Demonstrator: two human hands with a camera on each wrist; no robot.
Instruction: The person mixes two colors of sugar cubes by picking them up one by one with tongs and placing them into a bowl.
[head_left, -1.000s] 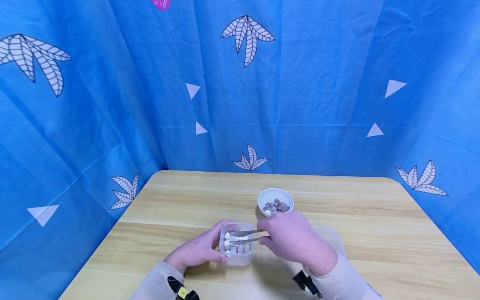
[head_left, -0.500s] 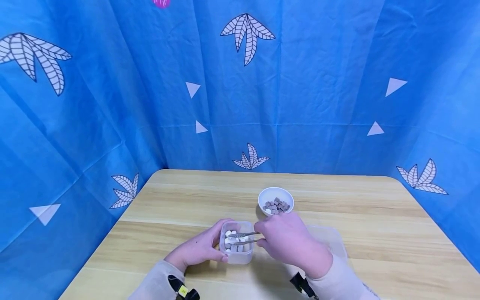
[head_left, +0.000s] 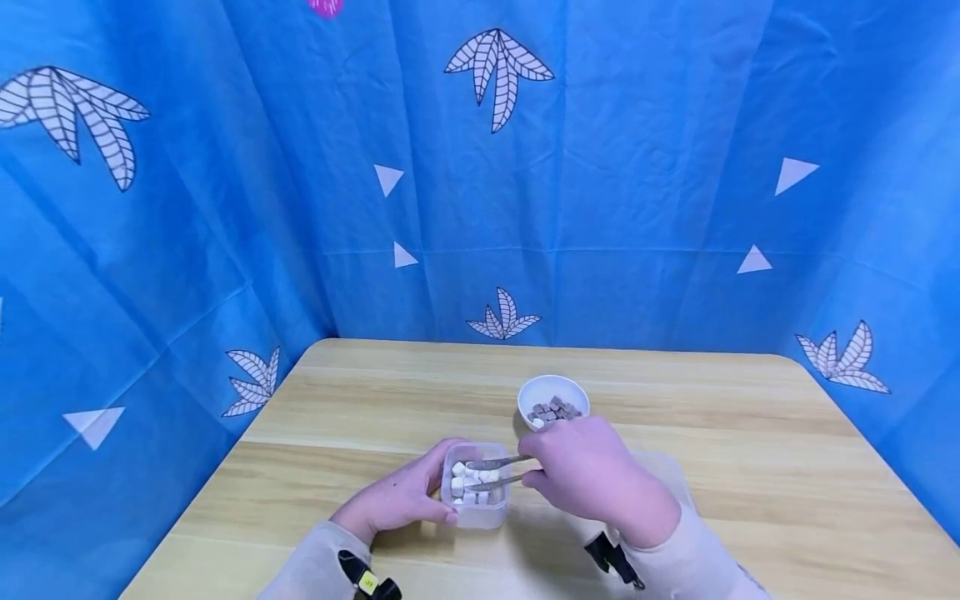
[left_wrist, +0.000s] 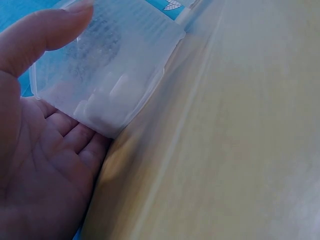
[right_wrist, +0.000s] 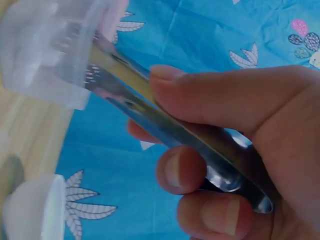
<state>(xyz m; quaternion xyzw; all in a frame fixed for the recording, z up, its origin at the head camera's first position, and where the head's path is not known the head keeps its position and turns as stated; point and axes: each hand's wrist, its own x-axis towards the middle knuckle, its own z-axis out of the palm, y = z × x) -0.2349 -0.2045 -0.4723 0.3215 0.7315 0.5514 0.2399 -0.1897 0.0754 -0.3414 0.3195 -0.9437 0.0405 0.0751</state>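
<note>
My left hand [head_left: 405,496] holds a small clear plastic box [head_left: 480,518] by its side, thumb at the near side and fingers round the far side. In the left wrist view the thumb [left_wrist: 45,37] lies over the box wall [left_wrist: 145,60]. White cubes [head_left: 458,483] lie inside the box. My right hand [head_left: 596,471] grips metal tongs [right_wrist: 165,130] between thumb and fingers. The two tong arms reach over the rim into the box, their tips apart above the white cubes. Frosted plastic blurs the tips in the right wrist view.
Behind my right hand stands a white bowl [head_left: 553,386] holding brownish cubes [head_left: 553,408] and a white one. A flat translucent plastic piece [head_left: 671,475] lies on the wooden table [head_left: 360,392], partly under the right forearm. Blue patterned cloth [head_left: 637,167] hangs round the table.
The right hand shifted slightly left, then back right with the tongs. Their tips now stand a little wider apart than half a second ago. The left hand and box hold still.
</note>
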